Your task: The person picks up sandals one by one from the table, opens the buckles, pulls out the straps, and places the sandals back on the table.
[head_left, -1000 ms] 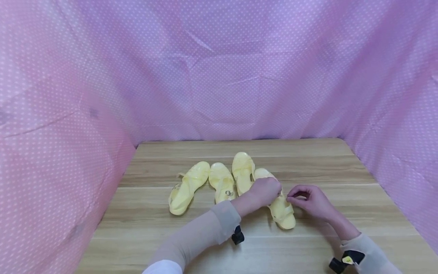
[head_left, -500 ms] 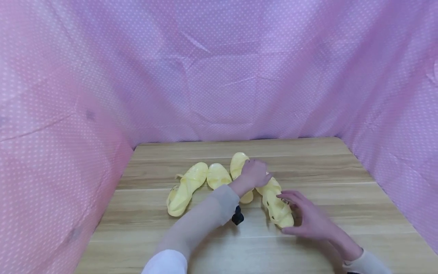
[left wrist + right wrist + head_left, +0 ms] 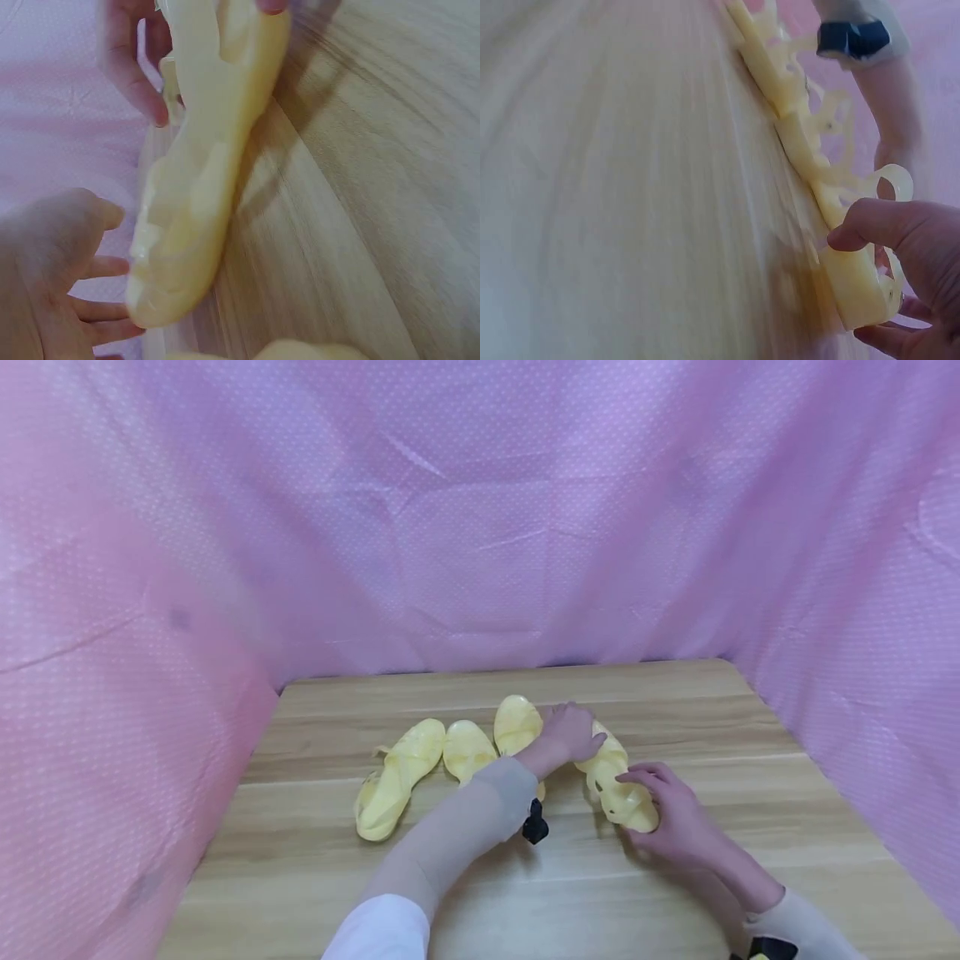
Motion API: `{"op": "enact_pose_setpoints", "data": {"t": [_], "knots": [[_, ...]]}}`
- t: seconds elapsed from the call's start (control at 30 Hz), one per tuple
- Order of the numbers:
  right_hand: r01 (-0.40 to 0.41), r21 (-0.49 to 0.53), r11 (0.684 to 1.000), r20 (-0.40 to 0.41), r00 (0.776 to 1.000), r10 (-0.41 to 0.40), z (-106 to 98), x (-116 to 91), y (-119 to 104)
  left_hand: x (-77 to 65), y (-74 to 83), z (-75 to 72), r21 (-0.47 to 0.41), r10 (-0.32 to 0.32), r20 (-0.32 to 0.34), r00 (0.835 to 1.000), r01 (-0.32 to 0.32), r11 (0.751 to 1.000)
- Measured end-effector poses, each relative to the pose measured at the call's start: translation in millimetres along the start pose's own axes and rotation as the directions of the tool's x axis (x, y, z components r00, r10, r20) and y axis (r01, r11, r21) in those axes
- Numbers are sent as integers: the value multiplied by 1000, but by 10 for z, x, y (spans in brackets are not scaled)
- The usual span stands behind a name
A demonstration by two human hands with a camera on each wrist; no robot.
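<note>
The rightmost pale yellow sandal [image 3: 609, 777] lies slanted, heel toward me. Its heel end is gripped by my right hand [image 3: 678, 818], and in the right wrist view the thumb of that hand [image 3: 930, 251] presses the side of the sole. By the toe end is my left hand [image 3: 567, 732]. In the left wrist view, the left hand [image 3: 52, 247] has its fingers extended behind the toe of the sandal [image 3: 199, 187], at or very near its surface. Beside my left hand is another yellow sandal [image 3: 517, 722], its middle hidden by the left forearm.
Two more yellow sandals lie further left: one slanted sandal [image 3: 401, 777] and one upright-pointing sandal [image 3: 467, 747], partly behind my sleeve. All rest on a wood-grain table [image 3: 360, 693]. Pink dotted cloth [image 3: 465, 527] hangs around its back and sides.
My left hand has gone from the rightmost sandal's middle to its toe end. My right hand has moved from its strap to grip its heel, which has shifted away from me and right.
</note>
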State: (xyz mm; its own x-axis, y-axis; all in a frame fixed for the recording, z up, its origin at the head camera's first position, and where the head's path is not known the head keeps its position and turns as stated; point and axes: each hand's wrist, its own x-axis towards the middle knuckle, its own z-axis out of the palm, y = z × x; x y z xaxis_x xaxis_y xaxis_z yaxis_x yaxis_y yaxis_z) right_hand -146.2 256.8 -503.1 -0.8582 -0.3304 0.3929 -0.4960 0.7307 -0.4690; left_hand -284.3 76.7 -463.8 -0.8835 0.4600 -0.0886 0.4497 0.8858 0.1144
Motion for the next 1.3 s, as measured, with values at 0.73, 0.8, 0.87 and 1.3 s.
{"op": "enact_pose_setpoints", "data": {"t": [0.73,0.8,0.87,1.3], "knots": [[211,-19,977,250,947,-199,-328,662,-195,-1479,-1386,-413,-111,-8,-83,997,-1,994],[219,-41,975,263,944,-201,-257,726,-266,-1669,-1539,-374,-117,-49,-65,997,41,992],[217,-48,975,271,942,-196,-221,743,-298,-1784,-1625,-333,-125,-67,-55,996,59,990],[169,18,985,260,951,-168,-280,643,-248,-1998,-1799,-345,-146,-122,-107,987,106,984]]}}
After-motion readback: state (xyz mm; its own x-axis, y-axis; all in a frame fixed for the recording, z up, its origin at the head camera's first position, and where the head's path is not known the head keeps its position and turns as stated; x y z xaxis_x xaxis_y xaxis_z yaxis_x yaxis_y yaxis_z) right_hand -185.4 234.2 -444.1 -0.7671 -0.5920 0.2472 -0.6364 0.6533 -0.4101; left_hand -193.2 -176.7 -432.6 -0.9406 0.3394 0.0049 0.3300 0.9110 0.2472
